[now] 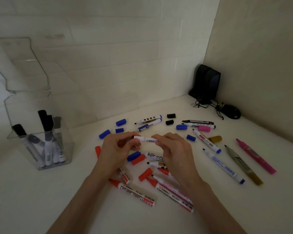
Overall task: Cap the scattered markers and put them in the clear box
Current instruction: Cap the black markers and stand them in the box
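Both hands hold one white marker (146, 139) level above the table's middle. My left hand (118, 147) pinches its left end, where a cap may sit hidden under the fingers. My right hand (172, 149) pinches the barrel's right end. Loose blue caps (121, 122), red caps (145, 174), black caps (171, 116), a pink cap (204, 128) and a gold cap (215, 139) lie scattered among several uncapped markers (223, 166). The clear box (41, 144) stands at the left with several capped markers upright in it.
The box's clear hinged lid (20, 65) stands open against the tiled wall. A black speaker (206, 83) with cables and a black mouse (232, 112) sit in the back right corner. A side wall closes the right.
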### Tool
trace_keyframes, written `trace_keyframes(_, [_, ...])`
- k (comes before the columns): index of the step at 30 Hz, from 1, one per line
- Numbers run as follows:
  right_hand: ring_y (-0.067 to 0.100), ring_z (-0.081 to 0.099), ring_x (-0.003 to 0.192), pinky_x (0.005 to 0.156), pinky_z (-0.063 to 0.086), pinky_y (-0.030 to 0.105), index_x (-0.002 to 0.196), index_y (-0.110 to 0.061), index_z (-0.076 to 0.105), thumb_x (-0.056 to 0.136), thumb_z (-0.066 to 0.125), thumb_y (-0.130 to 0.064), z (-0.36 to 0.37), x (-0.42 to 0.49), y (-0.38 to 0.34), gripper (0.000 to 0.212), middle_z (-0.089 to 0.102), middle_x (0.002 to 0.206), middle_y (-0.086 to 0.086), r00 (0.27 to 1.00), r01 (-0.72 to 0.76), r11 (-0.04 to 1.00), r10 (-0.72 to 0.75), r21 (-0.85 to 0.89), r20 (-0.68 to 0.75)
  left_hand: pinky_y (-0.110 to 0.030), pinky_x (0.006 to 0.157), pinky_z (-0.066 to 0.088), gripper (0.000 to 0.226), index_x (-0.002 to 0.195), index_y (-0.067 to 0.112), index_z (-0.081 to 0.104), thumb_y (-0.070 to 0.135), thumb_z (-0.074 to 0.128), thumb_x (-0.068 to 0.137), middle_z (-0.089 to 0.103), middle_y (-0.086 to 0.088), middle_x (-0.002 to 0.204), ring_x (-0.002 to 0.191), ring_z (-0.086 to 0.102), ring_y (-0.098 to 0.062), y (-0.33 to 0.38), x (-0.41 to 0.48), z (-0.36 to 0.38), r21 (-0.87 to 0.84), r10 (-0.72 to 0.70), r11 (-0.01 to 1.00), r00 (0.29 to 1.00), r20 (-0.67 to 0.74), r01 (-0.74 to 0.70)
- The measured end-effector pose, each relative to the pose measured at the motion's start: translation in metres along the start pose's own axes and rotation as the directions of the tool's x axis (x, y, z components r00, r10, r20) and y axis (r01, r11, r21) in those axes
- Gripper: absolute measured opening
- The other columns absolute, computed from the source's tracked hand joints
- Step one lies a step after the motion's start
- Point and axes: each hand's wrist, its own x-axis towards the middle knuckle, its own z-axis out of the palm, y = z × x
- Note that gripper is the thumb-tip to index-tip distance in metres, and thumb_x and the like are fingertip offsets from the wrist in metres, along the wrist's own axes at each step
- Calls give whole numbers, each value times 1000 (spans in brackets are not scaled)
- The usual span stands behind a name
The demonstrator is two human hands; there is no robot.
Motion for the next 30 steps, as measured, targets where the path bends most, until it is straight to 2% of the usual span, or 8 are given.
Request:
trace_keyframes(9, [10, 54, 72, 64, 43, 23, 116, -18, 73, 94, 65, -13, 7, 5, 1, 24, 67, 86, -3, 997, -75, 997, 75, 21, -1, -20, 82, 59, 21, 114, 16, 74, 11, 64, 96, 76, 7, 83, 78, 73, -6, -1, 8, 3, 33, -7, 999, 1000, -25, 8])
trace_keyframes(12, [8, 57, 82, 76, 53, 29, 122, -20, 69, 99, 58, -21, 5, 9, 3, 25, 67, 95, -4, 991, -131, 982, 128, 135, 31, -26, 76, 62, 14, 110, 17, 68, 21, 61, 99, 73, 4, 84, 78, 73, -10, 6, 7, 7, -15, 25, 1000, 1000, -7, -25])
trace_keyframes(15, [2, 59, 95, 86, 52, 24, 130, -25, 65, 100, 56, -29, 0, 14, -2, 31, 67, 107, -8, 992, -120, 943, 104, 309, 68, -26, 71, 60, 17, 110, 8, 63, 22, 57, 101, 72, -4, 89, 81, 73, -15, 16, 3, 2, -171, 16, 985, 998, -63, -27])
trace_keyframes(20, [-6, 48, 126, 98, 44, 19, 154, -52, 14, 93, 65, -43, -5, 19, -14, 80, 42, 150, -18, 979, -74, 908, -12, 413, 201, -29, 78, 59, 17, 111, 1, 66, 10, 56, 103, 73, -11, 105, 95, 74, -23, 41, -4, -51, -271, 48, 956, 972, -229, -111])
trace_keyframes(23, [1, 48, 129, 98, 41, 25, 153, -55, 6, 90, 66, -44, -3, 21, -17, 88, 39, 153, -16, 984, -78, 906, 3, 415, 179, -25, 76, 58, 18, 116, 8, 67, 16, 58, 102, 74, -3, 105, 94, 73, -15, 62, -8, -111, -155, 107, 967, 877, -468, -200])
trace_keyframes(26, [2, 51, 122, 95, 42, 26, 153, -55, 9, 91, 66, -43, 4, 19, -15, 85, 42, 144, -18, 984, -79, 918, 10, 389, 177, -32, 76, 60, 18, 119, 16, 57, 21, 59, 102, 72, -9, 108, 93, 73, -18, 81, -20, -179, 77, 229, 967, 697, -680, -243])
trace_keyframes(28, [2, 53, 117, 95, 45, 28, 153, -53, 12, 91, 65, -43, 10, 19, -14, 82, 43, 138, -20, 984, -93, 918, 26, 386, 176, -37, 76, 61, 18, 117, 20, 52, 26, 58, 102, 72, -7, 106, 92, 72, -16, 84, -26, -209, 213, 286, 958, 634, -718, -190])
trace_keyframes(30, [3, 55, 114, 94, 46, 29, 154, -50, 15, 92, 64, -42, 17, 20, -12, 80, 45, 138, -18, 988, -87, 921, 30, 379, 153, -34, 76, 60, 19, 116, 22, 52, 33, 57, 101, 72, 0, 105, 91, 72, -12, 78, -28, -220, 312, 292, 947, 633, -717, -84])
